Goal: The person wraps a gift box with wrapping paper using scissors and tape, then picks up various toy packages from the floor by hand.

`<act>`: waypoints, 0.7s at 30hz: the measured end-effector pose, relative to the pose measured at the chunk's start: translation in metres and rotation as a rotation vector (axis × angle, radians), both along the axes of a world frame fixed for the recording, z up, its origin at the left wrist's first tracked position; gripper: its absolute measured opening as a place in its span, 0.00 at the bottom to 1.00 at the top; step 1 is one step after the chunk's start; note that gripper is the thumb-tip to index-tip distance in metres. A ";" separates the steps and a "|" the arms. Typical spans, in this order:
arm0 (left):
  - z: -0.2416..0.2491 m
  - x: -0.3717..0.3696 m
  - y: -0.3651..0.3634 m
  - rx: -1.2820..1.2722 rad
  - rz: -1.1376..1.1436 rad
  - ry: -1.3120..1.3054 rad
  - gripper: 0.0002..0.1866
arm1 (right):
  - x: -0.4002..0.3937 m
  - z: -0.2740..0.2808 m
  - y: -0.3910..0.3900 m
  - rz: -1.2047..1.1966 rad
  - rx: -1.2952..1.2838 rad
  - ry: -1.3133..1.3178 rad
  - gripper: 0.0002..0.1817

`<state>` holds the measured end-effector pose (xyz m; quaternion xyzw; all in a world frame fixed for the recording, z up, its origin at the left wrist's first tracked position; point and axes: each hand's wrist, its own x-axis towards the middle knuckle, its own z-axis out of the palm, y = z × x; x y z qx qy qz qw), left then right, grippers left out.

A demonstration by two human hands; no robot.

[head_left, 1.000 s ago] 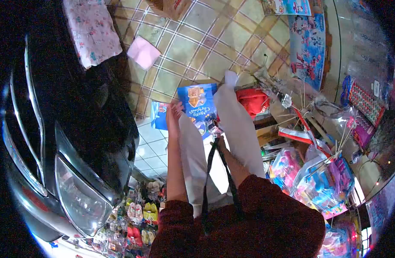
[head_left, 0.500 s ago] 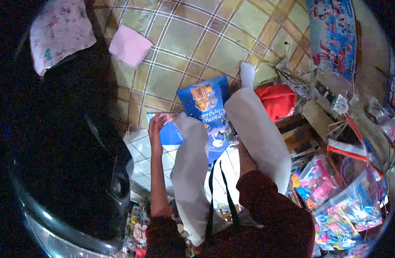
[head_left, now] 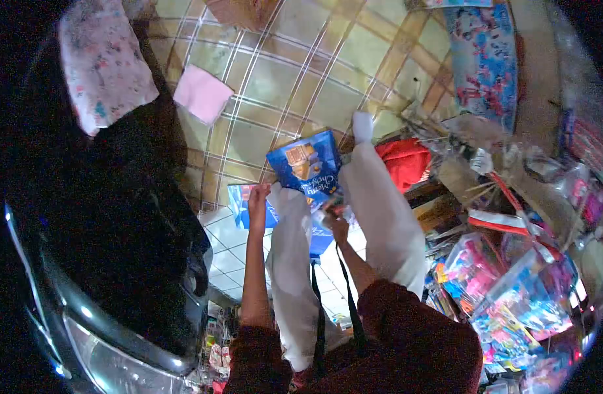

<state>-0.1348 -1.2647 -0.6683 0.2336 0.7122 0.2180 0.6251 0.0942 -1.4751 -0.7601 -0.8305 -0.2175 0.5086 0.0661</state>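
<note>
A blue "Merry Christmas" bag [head_left: 308, 164] with a printed gingerbread house stands between the person's knees, its black straps [head_left: 318, 308] running toward the body. My left hand [head_left: 257, 202] is beside the left knee, fingers bent at the upper edge of a second blue bag or packet [head_left: 239, 205]; its grip is too small to make out. In front of the Christmas bag's lower part is my right hand [head_left: 337, 222], fingers drawn together around a small, blurred item.
Pink square cloth [head_left: 204, 94] on the checked floor. Red cloth [head_left: 404, 163] right of the legs. Plastic-wrapped colourful toys [head_left: 511, 295] pile up at the right. A dark, shiny vehicle-like body [head_left: 118, 262] fills the left. A patterned blue sheet [head_left: 482, 62] lies upper right.
My right hand has moved from beside the right knee inward and up to the bag's front. My left hand has shifted slightly right, toward the left knee. The camera view has shifted.
</note>
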 end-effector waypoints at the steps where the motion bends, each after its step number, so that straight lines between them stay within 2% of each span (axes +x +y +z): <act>1: 0.001 0.001 -0.003 -0.010 -0.013 -0.007 0.22 | -0.011 0.037 0.027 0.018 0.040 0.105 0.23; 2: 0.014 0.005 0.004 -0.014 -0.140 0.086 0.26 | -0.021 0.073 0.053 0.025 0.089 0.199 0.23; 4: 0.022 0.011 0.001 -0.030 -0.180 0.172 0.34 | -0.034 0.141 0.112 0.025 0.219 0.359 0.24; 5: 0.027 0.011 0.000 -0.040 -0.199 0.218 0.39 | -0.039 0.170 0.143 -0.127 0.387 0.534 0.22; 7: 0.047 0.015 0.010 -0.020 -0.112 -0.012 0.47 | -0.041 0.210 0.186 0.093 0.541 0.404 0.24; 8: 0.062 0.020 0.030 -0.002 -0.074 -0.128 0.52 | -0.039 0.229 0.207 0.064 0.563 0.486 0.24; 9: 0.106 0.035 0.063 0.093 -0.070 -0.085 0.53 | -0.037 0.248 0.223 0.042 0.587 0.572 0.24; 10: 0.181 0.057 0.106 0.190 -0.065 -0.039 0.54 | -0.034 0.268 0.244 0.147 0.642 0.546 0.24; 11: 0.235 0.071 0.141 0.289 -0.064 0.008 0.56 | -0.031 0.289 0.267 0.246 0.700 0.516 0.24; 13: 0.234 0.077 0.151 0.329 -0.077 0.142 0.53 | -0.017 0.354 0.310 0.670 0.847 0.177 0.25; 14: 0.234 0.082 0.159 0.342 -0.076 0.206 0.52 | -0.012 0.377 0.328 0.595 0.939 0.137 0.22; 17: 0.307 0.114 0.216 0.224 0.086 -0.018 0.50 | 0.023 0.406 0.381 0.602 0.853 0.204 0.19; 18: 0.273 0.116 0.221 0.432 0.056 -0.046 0.50 | 0.030 0.424 0.407 0.381 0.841 0.347 0.17; 19: 0.281 0.123 0.235 0.458 0.114 -0.084 0.48 | 0.036 0.441 0.432 0.148 0.843 0.481 0.15; 21: 0.289 0.129 0.261 0.403 0.190 -0.126 0.45 | 0.073 0.467 0.464 0.209 0.761 0.348 0.15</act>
